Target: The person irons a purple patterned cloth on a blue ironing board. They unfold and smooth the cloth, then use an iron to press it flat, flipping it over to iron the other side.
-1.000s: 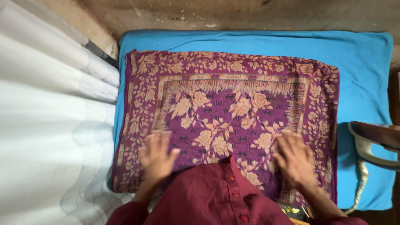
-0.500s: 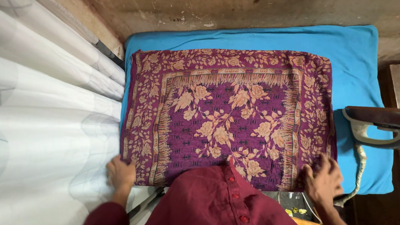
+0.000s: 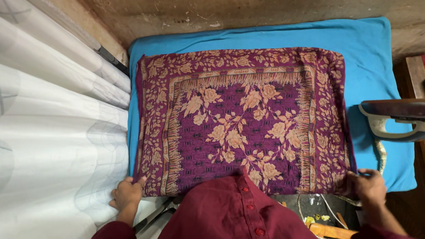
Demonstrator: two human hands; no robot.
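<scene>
Your left hand point(image 3: 127, 195) is curled over the near left corner of the folded purple floral cloth point(image 3: 243, 118), fingers pinched on its edge where the cloth meets the white curtain fabric point(image 3: 49, 131) hanging at your left. Your right hand point(image 3: 369, 185) does the same at the near right corner, fingers closed on the hem with the thumb on top. Holding both near corners at once lets you keep that edge taut and square, so the layers of the fold lie flush instead of creeping apart. The cloth lies flat and spread wide on the blue padded surface point(image 3: 373, 55), its fringed inner border showing as a rectangle inside the outer floral band, which tells you it is folded over on itself with the fringe turned inward. The blue pad shows along the far side and to the right of the cloth, giving it a soft, even bed to be pressed on. Just right of the cloth, partly over the pad's right edge, an iron point(image 3: 403, 118) with a pale handle is parked, its cord point(image 3: 382, 155) trailing down toward your right hand; it sits off the cloth, near enough to reach yet clear of the fabric. Your maroon buttoned shirt point(image 3: 237, 216) hides the middle of the near edge, so how that part lies cannot be told.
</scene>
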